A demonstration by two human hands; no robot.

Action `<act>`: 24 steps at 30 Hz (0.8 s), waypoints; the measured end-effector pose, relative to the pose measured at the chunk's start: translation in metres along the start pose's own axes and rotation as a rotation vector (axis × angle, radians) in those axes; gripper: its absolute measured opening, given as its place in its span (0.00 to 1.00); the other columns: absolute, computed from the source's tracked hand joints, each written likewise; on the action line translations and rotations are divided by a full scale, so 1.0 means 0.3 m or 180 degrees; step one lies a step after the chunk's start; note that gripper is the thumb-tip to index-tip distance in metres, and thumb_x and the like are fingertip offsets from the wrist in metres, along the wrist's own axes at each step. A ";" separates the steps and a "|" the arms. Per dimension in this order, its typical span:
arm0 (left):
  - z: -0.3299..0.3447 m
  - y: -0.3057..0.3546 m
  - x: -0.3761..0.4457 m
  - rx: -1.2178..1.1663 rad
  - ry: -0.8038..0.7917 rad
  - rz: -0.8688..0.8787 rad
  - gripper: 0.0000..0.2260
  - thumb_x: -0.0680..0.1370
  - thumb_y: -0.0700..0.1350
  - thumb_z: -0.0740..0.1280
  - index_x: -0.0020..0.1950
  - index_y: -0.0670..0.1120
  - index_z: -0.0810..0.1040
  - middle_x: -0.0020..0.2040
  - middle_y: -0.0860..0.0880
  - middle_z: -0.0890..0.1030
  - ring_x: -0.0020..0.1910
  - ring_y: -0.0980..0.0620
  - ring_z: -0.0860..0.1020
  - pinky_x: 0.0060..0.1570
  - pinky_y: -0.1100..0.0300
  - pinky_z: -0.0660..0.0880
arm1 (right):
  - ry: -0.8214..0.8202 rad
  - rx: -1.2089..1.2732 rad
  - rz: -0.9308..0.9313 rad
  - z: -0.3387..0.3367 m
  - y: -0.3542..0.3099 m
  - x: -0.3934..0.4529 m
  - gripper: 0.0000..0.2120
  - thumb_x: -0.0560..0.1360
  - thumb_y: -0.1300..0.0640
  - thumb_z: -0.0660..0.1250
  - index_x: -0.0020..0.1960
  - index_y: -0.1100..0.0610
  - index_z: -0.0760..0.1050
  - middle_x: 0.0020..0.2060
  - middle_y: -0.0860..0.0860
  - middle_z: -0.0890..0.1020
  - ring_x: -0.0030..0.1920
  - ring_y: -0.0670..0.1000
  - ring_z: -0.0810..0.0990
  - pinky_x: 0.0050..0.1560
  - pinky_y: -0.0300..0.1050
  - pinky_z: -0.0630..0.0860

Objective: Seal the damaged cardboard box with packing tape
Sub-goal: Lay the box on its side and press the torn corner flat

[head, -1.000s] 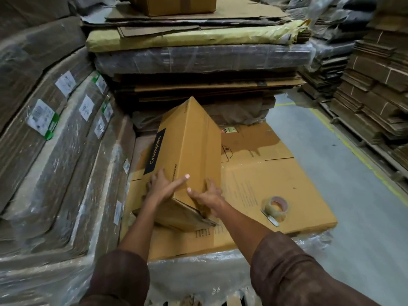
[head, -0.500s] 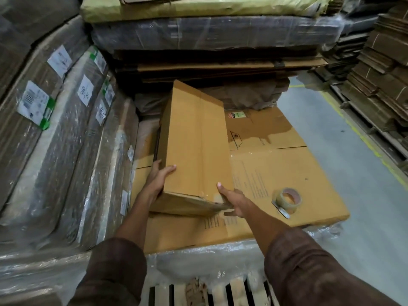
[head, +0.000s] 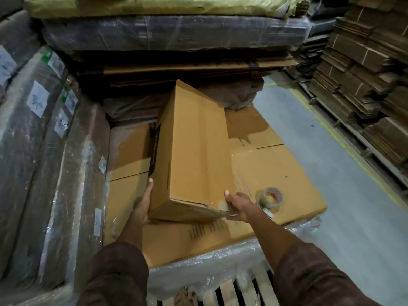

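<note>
Atop flattened cartons (head: 276,173): one cardboard box (head: 194,151), one tape roll (head: 270,197).

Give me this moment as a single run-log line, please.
box: lying on flat cardboard stack | left hand: on box's left side | right hand: at torn near-right corner | tape roll: untouched | sealing: not begun

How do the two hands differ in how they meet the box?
The left hand lies flat along the box's left side, fingers straight; the right hand is at the torn near-right corner, thumb up the side and fingers curled under it. The right hand sits next to the tape roll; the left is far from it. Both are at the box's near end.
</note>
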State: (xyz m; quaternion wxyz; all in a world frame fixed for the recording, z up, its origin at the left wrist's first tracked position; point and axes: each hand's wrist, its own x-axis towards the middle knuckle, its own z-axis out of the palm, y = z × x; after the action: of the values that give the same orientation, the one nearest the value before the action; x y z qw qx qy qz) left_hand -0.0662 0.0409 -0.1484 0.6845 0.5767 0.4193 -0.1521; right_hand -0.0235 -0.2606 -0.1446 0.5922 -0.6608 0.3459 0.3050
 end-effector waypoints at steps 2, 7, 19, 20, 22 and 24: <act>-0.001 -0.009 0.014 -0.0220 0.0009 -0.0170 0.45 0.70 0.75 0.65 0.77 0.45 0.67 0.67 0.39 0.78 0.65 0.37 0.77 0.62 0.40 0.75 | 0.0032 -0.0146 0.0034 0.003 -0.005 0.024 0.29 0.79 0.49 0.71 0.73 0.60 0.65 0.52 0.58 0.78 0.52 0.61 0.80 0.48 0.67 0.82; -0.091 -0.152 0.397 0.0171 0.0269 -0.0266 0.58 0.58 0.84 0.62 0.75 0.45 0.70 0.67 0.40 0.78 0.63 0.36 0.78 0.60 0.36 0.75 | 0.0278 -0.0297 0.0128 -0.003 -0.056 0.025 0.15 0.76 0.54 0.70 0.59 0.60 0.75 0.51 0.57 0.81 0.52 0.61 0.79 0.54 0.62 0.78; -0.133 -0.104 0.241 -0.0552 -0.0132 -0.0344 0.42 0.70 0.80 0.57 0.61 0.47 0.83 0.57 0.39 0.85 0.57 0.38 0.83 0.61 0.40 0.77 | 0.0171 -0.2068 -0.0454 0.141 -0.171 0.020 0.32 0.67 0.44 0.80 0.61 0.62 0.74 0.58 0.60 0.80 0.54 0.64 0.80 0.46 0.59 0.81; -0.143 -0.109 0.244 -0.0564 -0.0028 -0.0237 0.43 0.66 0.81 0.60 0.62 0.48 0.83 0.58 0.39 0.85 0.57 0.38 0.83 0.59 0.40 0.78 | 0.0104 -0.2086 -0.0425 0.137 -0.167 0.013 0.34 0.66 0.43 0.81 0.61 0.61 0.73 0.58 0.60 0.80 0.54 0.64 0.80 0.49 0.61 0.81; -0.137 -0.085 0.191 -0.0483 0.0345 0.0083 0.45 0.60 0.82 0.65 0.62 0.48 0.82 0.58 0.41 0.84 0.57 0.38 0.83 0.56 0.40 0.79 | -0.0104 -0.1943 -0.0352 0.123 -0.151 0.007 0.34 0.65 0.40 0.81 0.60 0.59 0.73 0.59 0.59 0.80 0.55 0.63 0.80 0.54 0.64 0.79; -0.117 -0.037 0.113 0.0098 0.1021 0.0697 0.39 0.67 0.77 0.66 0.62 0.47 0.80 0.59 0.43 0.82 0.59 0.40 0.80 0.59 0.41 0.77 | -0.0313 -0.1563 -0.0231 0.107 -0.129 0.005 0.34 0.69 0.35 0.75 0.62 0.58 0.72 0.64 0.57 0.77 0.62 0.63 0.76 0.58 0.66 0.76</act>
State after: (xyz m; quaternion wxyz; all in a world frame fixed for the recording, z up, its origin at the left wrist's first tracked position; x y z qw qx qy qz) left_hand -0.0675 0.0791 -0.1805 0.6124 0.6462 0.4554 0.0107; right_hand 0.0093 -0.2265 -0.1271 0.4405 -0.7812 0.2082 0.3902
